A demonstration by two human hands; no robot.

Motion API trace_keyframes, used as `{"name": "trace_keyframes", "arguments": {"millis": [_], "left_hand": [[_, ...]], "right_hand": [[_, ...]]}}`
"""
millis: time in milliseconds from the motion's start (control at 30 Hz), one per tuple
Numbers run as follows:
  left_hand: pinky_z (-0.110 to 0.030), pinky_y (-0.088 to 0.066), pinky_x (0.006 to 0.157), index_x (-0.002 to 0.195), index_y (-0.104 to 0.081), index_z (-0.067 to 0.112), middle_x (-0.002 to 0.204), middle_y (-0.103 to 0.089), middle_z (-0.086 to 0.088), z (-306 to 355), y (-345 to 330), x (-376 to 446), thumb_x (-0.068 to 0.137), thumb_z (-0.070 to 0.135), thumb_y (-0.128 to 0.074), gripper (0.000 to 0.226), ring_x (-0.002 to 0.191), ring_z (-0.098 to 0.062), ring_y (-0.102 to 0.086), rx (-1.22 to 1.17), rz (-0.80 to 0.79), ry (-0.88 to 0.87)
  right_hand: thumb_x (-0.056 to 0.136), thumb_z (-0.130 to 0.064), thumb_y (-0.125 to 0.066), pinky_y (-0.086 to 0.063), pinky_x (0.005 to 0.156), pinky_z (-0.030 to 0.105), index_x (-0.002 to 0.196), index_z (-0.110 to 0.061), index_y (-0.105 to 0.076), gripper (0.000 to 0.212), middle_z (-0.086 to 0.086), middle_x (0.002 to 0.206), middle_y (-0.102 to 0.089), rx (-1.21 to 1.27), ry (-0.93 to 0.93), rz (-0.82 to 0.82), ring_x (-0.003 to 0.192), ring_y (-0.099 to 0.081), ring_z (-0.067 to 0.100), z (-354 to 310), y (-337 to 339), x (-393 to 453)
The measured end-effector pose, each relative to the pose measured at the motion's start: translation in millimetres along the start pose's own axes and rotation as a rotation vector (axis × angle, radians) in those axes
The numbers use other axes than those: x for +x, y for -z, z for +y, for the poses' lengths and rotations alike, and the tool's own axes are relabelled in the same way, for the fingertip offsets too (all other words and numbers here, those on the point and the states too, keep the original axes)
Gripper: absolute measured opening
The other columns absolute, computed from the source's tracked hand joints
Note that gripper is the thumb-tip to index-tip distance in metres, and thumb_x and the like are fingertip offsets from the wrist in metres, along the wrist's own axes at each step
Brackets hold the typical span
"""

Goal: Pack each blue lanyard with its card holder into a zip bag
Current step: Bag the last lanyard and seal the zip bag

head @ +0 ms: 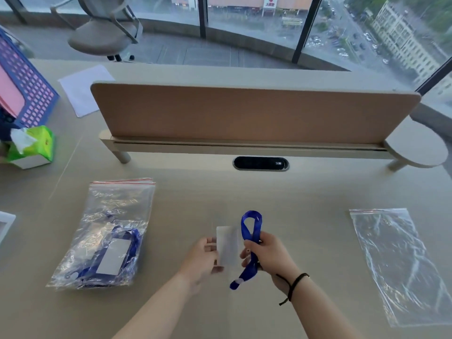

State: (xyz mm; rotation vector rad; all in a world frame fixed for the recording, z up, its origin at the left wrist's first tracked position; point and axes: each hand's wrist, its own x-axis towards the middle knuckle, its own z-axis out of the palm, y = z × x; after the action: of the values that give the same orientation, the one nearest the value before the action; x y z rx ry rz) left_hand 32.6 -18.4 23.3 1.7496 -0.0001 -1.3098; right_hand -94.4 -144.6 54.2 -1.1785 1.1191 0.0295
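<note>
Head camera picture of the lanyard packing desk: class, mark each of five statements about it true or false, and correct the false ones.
1. The right hand grips a blue lanyard. True.
2. The left hand holds a pair of scissors. False: it holds a clear card holder.
3. The empty zip bag lies on the desk to the right of the hands. True.
4. The filled zip bags to the left hold red lanyards. False: the lanyards inside are blue.
5. The green tissue pack stands on the grey office chair. False: it sits on the desk, at far left.
</note>
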Motion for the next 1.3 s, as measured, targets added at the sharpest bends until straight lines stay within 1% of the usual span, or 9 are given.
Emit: {"name": "trace_keyframes", "arguments": {"millis": [100, 167, 300, 500, 700, 867, 1000, 1167, 1300], "left_hand": [[-0.043, -0.061, 0.080, 0.114, -0.059, 0.012, 0.093, -0.074, -0.010, 16.9, -31.2, -28.0, 0.089, -0.007, -0.055, 0.032, 0.079, -0.029, -0.073, -0.167, -0.094, -0.001], [-0.039, -0.058, 0.073, 0.115, -0.059, 0.008, 0.085, -0.072, -0.013, 26.4, -50.5, -44.1, 0.089, -0.009, -0.049, 0.033, 0.068, -0.026, -0.068, -0.277, -0.153, 0.011], [-0.035, -0.051, 0.062, 0.117, -0.061, 0.004, 0.097, -0.071, -0.017, 37.1, -79.7, -65.2, 0.096, -0.005, -0.042, 0.030, 0.065, -0.024, -0.061, -0.393, -0.215, 0.022], [-0.037, -0.043, 0.067, 0.119, -0.064, 0.000, 0.093, -0.063, -0.015, 48.1, -110.7, -90.1, 0.094, 0.007, -0.040, 0.036, 0.068, -0.024, -0.054, -0.477, -0.325, 0.006], [-0.034, -0.049, 0.058, 0.117, -0.059, -0.005, 0.066, -0.053, -0.012, 56.2, -147.4, -112.7, 0.103, 0.021, -0.047, 0.032, 0.051, -0.022, -0.051, -0.269, -0.378, -0.096], [-0.045, -0.055, 0.079, 0.117, -0.054, -0.016, 0.084, -0.056, -0.027, 54.5, -174.8, -112.4, 0.100, 0.028, -0.053, 0.047, 0.069, -0.036, -0.063, -0.145, -0.476, -0.082], [-0.047, -0.056, 0.089, 0.108, -0.062, -0.012, 0.091, -0.062, -0.031, 50.8, -206.7, -110.9, 0.101, 0.031, -0.049, 0.046, 0.077, -0.037, -0.068, 0.005, -0.526, -0.092], [-0.046, -0.060, 0.080, 0.102, -0.062, -0.011, 0.083, -0.069, -0.032, 44.5, -256.4, -103.6, 0.105, 0.030, -0.044, 0.045, 0.066, -0.034, -0.068, 0.191, -0.400, -0.163], [-0.043, -0.060, 0.069, 0.100, -0.060, -0.008, 0.073, -0.069, -0.019, 38.6, -291.0, -94.4, 0.105, 0.020, -0.045, 0.032, 0.059, -0.030, -0.064, 0.168, -0.246, -0.198]], "right_hand": [[0.093, -0.008, -0.054, -0.050, 0.056, 0.030, 0.099, -0.001, -0.062, 0.012, 0.011, 0.073, -0.068, -0.048, 0.058, -0.036, 0.060, -0.063, 0.024, -11.2, 3.8, -22.8], [0.091, -0.013, -0.056, -0.047, 0.060, 0.032, 0.094, -0.010, -0.067, 0.012, 0.008, 0.075, -0.067, -0.110, 0.101, -0.032, 0.063, -0.059, 0.020, -12.0, 9.0, -31.7], [0.089, -0.019, -0.060, -0.056, 0.071, 0.050, 0.088, -0.016, -0.069, 0.009, 0.006, 0.073, -0.067, -0.172, 0.146, 0.035, 0.063, -0.061, 0.020, -14.3, 29.7, -47.4], [0.086, -0.020, -0.058, -0.055, 0.066, 0.048, 0.083, -0.010, -0.071, 0.017, 0.017, 0.069, -0.067, -0.147, 0.171, 0.011, 0.058, -0.058, 0.024, -21.1, 67.2, -65.5], [0.094, -0.017, -0.051, -0.052, 0.057, 0.032, 0.077, -0.007, -0.063, 0.023, 0.012, 0.066, -0.063, -0.141, 0.101, -0.197, 0.050, -0.057, 0.024, -25.5, 113.7, -84.5], [0.100, -0.021, -0.048, -0.053, 0.056, 0.029, 0.094, -0.005, -0.065, 0.024, 0.008, 0.066, -0.064, -0.186, 0.038, -0.340, 0.049, -0.057, 0.018, -23.3, 160.8, -96.1], [0.100, -0.022, -0.046, -0.052, 0.056, 0.026, 0.100, -0.005, -0.063, 0.024, 0.005, 0.064, -0.063, -0.259, -0.005, -0.397, 0.047, -0.055, 0.016, -19.1, 196.2, -101.9], [0.097, -0.024, -0.047, -0.053, 0.059, 0.028, 0.084, -0.010, -0.061, 0.024, 0.007, 0.064, -0.063, -0.337, -0.039, -0.423, 0.049, -0.056, 0.017, -10.5, 237.6, -103.0], [0.094, -0.036, -0.054, -0.050, 0.044, 0.023, 0.079, -0.012, -0.062, 0.030, 0.006, 0.063, -0.065, -0.323, -0.010, -0.292, 0.050, -0.062, 0.020, 3.0, 261.6, -96.1]]}}
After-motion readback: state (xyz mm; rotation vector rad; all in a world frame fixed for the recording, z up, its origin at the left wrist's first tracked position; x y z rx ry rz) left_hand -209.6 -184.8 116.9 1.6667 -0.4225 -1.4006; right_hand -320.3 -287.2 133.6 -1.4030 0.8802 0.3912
